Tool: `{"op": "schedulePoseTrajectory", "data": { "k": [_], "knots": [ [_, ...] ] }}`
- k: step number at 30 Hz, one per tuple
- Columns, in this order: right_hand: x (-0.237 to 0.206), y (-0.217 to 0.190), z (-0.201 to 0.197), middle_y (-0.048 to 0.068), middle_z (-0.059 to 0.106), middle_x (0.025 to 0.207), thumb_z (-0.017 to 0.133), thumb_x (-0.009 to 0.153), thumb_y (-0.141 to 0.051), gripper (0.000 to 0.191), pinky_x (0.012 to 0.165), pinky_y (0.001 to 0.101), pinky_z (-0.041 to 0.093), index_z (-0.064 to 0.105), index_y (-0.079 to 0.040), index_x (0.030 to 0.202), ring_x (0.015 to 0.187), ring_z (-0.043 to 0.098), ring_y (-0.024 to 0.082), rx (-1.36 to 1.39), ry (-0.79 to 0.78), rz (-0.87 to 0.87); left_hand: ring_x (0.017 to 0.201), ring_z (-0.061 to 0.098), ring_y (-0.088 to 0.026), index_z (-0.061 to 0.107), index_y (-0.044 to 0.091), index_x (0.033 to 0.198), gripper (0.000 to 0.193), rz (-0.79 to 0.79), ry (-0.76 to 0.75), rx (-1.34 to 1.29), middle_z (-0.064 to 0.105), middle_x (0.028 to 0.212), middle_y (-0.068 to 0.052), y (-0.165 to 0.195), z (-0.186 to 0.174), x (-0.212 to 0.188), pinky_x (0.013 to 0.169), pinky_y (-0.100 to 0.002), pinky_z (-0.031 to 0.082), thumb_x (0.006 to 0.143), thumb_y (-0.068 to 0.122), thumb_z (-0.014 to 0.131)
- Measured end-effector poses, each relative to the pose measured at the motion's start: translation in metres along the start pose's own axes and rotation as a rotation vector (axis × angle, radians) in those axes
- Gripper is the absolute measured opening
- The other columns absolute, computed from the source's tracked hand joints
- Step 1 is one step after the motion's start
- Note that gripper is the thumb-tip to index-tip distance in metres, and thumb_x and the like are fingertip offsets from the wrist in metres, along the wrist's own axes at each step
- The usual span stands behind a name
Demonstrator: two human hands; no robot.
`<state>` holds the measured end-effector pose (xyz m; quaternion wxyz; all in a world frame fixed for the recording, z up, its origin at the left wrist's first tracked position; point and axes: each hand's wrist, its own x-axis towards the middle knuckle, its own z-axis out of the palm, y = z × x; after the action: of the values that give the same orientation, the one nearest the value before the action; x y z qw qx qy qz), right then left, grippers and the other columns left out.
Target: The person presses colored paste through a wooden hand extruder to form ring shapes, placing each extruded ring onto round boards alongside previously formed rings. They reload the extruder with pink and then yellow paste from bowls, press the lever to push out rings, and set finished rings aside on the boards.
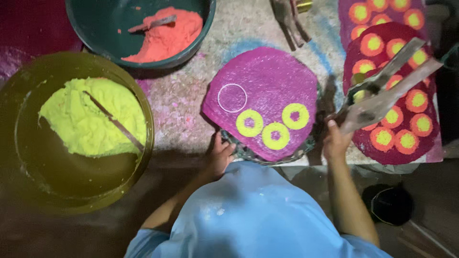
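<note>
Nearest, a pale blue shirt (258, 215). Left hand (221, 155) curls on the rim of the magenta powder-coated round mat (267, 86) on the counter (crumbly, probably best held by its edge); right hand (334, 138) grips a grey metal scoop (382, 95).

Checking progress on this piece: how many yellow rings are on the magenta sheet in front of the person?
3, in an arc near the sheet's lower edge: left ring, middle ring, right ring. An unfilled white circle lies upper left.

Speckled stone floor (186, 95) dusted with powder, two powder basins (28, 157) (95, 38), magenta discs (267, 81) (397, 95) on it
</note>
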<state>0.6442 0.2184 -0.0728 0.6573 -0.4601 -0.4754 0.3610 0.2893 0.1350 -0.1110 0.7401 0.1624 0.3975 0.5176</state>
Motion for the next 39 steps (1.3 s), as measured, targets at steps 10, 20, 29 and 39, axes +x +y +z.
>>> {"op": "schedulePoseTrajectory", "data": {
  "k": [10,20,29,39],
  "knots": [
    [-0.004,-0.01,0.0,0.009,0.059,0.13,0.067,0.095,-0.002,0.057,0.111,0.0373,0.049,0.043,-0.001,0.147,0.122,0.06,0.021,0.022,-0.05,0.089,0.138,0.035,-0.039,0.07,0.018,0.128,0.035,0.718,0.126,1.623,0.043,0.146,-0.017,0.1,0.016,0.017,0.115,-0.06,0.017,0.093,0.021,0.075],
    [-0.009,-0.066,0.043,0.013,0.062,0.121,0.069,0.094,-0.032,0.059,0.1,0.0368,0.049,0.05,0.0,0.139,0.112,0.061,0.021,-0.125,-0.536,0.323,0.153,0.031,-0.038,0.045,0.01,0.157,0.065,0.789,0.017,1.33,0.034,0.165,-0.018,0.114,0.028,0.037,0.128,-0.056,0.018,0.1,0.028,0.069],
    [0.024,-0.085,0.11,0.023,0.063,0.125,0.054,0.088,-0.072,0.097,0.106,0.0444,0.047,0.04,0.004,0.147,0.115,0.064,0.033,0.179,-1.211,1.359,0.152,0.04,-0.033,0.029,0.012,0.168,0.092,0.265,-0.977,-0.562,0.049,0.151,-0.017,0.187,0.054,0.083,0.133,-0.048,0.026,0.095,0.052,0.068],
    [0.142,-0.108,0.175,0.025,0.074,0.12,0.035,0.087,-0.073,0.089,0.097,0.0462,0.055,0.058,-0.001,0.133,0.11,0.071,0.033,-0.636,-1.402,1.168,0.13,0.057,-0.021,0.05,0.016,0.117,0.041,0.392,-0.728,-0.763,0.056,0.109,0.001,0.196,0.036,0.145,0.126,-0.048,0.034,0.078,0.015,0.065]
  ]
}}
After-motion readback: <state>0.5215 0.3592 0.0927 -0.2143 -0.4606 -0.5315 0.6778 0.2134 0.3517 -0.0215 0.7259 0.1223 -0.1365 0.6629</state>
